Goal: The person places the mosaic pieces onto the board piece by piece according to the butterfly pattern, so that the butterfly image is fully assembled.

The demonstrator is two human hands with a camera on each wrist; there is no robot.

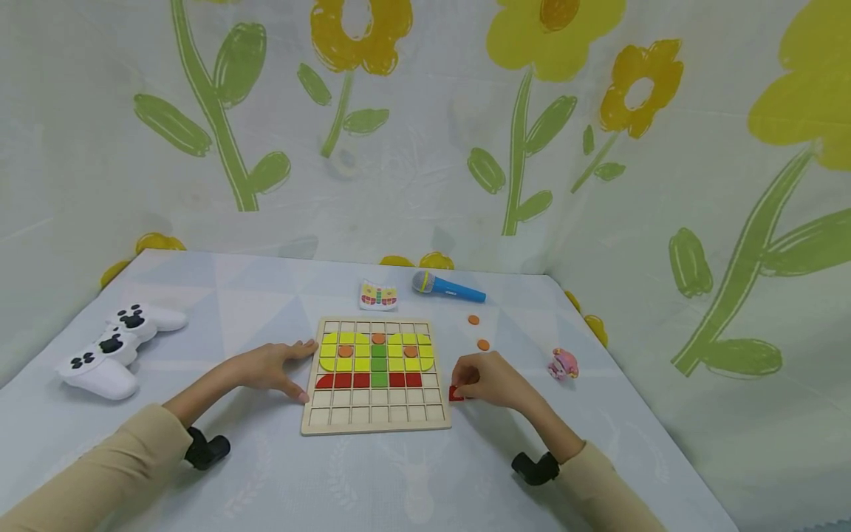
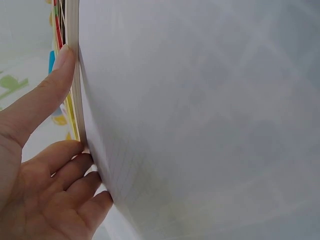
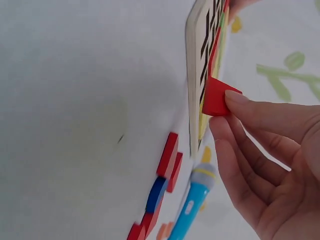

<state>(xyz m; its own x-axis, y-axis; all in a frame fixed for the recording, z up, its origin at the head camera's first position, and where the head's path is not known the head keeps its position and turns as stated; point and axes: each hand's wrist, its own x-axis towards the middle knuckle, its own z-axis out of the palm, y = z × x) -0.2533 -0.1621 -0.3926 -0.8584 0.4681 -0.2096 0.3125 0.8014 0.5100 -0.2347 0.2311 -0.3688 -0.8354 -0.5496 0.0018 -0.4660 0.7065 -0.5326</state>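
A wooden grid board (image 1: 375, 429) lies on the table, with yellow, green, red and orange pieces set in its upper and middle rows. My left hand (image 1: 269, 367) rests at its left edge; in the left wrist view the thumb (image 2: 62, 59) touches the board's side and the other fingers lie against the edge. Just off the board's right side, my right hand (image 1: 492, 378) pinches a red tile (image 3: 216, 97) between thumb and fingertips. Several red pieces (image 3: 168, 154) and a blue piece (image 3: 156, 194) lie near that hand, hidden behind it in the head view.
Behind the board are a small pattern card (image 1: 378, 296) and a blue microphone (image 1: 452, 287). Two orange discs (image 1: 483, 344) and a pink figurine (image 1: 563, 363) lie to the right. A white game controller (image 1: 109, 362) sits at far left. Flowered cloth walls (image 1: 425, 148) enclose the table's back and sides.
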